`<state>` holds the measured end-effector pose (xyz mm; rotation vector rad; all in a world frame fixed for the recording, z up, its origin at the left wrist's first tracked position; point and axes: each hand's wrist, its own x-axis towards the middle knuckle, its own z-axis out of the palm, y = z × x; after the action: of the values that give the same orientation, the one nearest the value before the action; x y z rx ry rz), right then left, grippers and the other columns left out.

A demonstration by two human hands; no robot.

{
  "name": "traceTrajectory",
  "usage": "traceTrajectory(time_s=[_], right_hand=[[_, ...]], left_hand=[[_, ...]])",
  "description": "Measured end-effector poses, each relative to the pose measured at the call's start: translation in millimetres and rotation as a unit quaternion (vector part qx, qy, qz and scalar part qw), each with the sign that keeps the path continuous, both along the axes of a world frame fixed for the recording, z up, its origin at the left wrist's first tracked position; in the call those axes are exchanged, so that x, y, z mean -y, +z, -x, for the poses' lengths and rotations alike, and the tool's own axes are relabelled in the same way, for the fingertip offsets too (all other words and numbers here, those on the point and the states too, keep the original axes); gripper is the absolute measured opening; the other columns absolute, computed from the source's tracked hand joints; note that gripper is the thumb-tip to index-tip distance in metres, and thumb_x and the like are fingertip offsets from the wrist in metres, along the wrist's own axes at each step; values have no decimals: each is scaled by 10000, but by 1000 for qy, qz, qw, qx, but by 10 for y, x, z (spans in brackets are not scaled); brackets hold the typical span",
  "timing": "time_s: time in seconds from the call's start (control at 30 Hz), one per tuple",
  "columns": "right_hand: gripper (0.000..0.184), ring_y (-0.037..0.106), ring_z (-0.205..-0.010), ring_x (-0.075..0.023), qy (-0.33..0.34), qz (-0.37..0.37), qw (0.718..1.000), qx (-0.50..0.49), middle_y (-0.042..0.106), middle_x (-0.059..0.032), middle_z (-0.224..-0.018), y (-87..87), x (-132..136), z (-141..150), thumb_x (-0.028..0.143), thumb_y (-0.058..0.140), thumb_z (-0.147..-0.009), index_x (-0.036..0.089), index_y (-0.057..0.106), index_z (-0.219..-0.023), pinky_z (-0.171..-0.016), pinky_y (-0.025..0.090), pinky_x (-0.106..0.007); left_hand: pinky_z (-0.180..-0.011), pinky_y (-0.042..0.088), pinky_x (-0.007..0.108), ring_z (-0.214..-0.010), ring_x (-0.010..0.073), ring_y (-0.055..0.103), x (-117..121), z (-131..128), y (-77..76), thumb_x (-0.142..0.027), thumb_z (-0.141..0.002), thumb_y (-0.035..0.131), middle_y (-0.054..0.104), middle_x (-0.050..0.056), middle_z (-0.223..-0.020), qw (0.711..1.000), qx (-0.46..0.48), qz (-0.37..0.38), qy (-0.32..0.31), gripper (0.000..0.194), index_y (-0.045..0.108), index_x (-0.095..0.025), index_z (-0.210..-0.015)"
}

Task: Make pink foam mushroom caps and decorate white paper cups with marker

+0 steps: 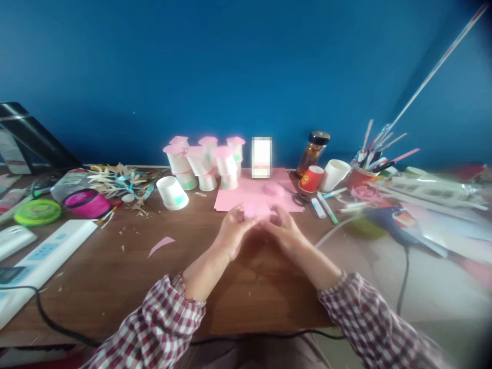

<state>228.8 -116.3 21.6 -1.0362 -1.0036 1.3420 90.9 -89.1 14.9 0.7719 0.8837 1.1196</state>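
Note:
Both hands hold a small piece of pink paper (257,210) in front of me, blurred so that its exact shape cannot be made out. My left hand (234,229) grips its left side, fingers closed. From the right, my right hand (285,229) pinches the other edge. Just beyond lie pink paper sheets (246,197) with a round pink piece (273,189) on top. Stacked white paper cups (199,163) with pink paper tops stand behind to the left. A single white cup (171,193) sits upside down and tilted nearer me.
Scissors (301,199), a glue stick (318,208), a red paper cup (311,178) and a dark-lidded bottle (313,154) stand or lie right. Farther right is a blue glue gun (395,224) with a cord. A power strip (46,264) and a pink scrap (161,246) lie left.

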Motion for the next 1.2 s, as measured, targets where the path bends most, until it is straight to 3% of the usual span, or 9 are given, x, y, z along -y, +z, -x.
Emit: traceTrajectory(time_s=[0.2,0.47,0.67,0.83,1.03,1.2], right_hand=[[455,610,-673,-146,-17,15,998,54,631,25,-724,-1,14,17,359,777,-629,228,525,-984,-592,474,-244],[453,601,-643,-134,-6,11,999,31,627,21,-713,-37,-27,1,335,805,-599,199,550,-947,-569,458,-227],[433,595,-589,-119,29,-7,1000,2,627,42,-670,-40,-33,-7,301,796,-615,218,523,-941,-558,452,-222],[507,613,-625,-141,18,-21,999,25,634,41,-688,-25,-15,-4,316,788,-620,239,491,-1024,-606,479,-261],[518,639,-726,-176,14,0,999,34,653,10,-780,-24,-4,20,349,773,-636,230,502,-1061,-654,491,-290],[553,629,-688,-162,9,13,1000,23,639,36,-727,-31,5,32,318,797,-604,230,483,-1051,-662,480,-286]], left_hand=[[-802,495,326,-778,145,630,-17,-2,-54,-178,-609,793,644,39,-904,999,-24,-20,22,718,481,-174,-1256],[-805,494,350,-768,154,624,-7,6,-75,-176,-620,777,626,16,-812,998,-37,-33,32,735,455,-169,-1280],[-777,496,307,-812,151,622,7,-7,-33,-140,-609,775,631,43,-921,1000,-1,-18,17,746,449,-167,-1279],[-712,503,296,-692,129,621,19,-9,-4,-137,-619,768,621,17,-822,1000,16,-13,-9,771,413,-156,-1303],[-780,496,335,-762,151,627,-15,6,-54,-173,-614,782,629,30,-857,999,-17,-21,31,786,414,-192,-1309],[-827,485,347,-814,161,621,-24,-1,-99,-180,-569,808,631,50,-918,998,-22,-28,48,756,487,-191,-1253]])
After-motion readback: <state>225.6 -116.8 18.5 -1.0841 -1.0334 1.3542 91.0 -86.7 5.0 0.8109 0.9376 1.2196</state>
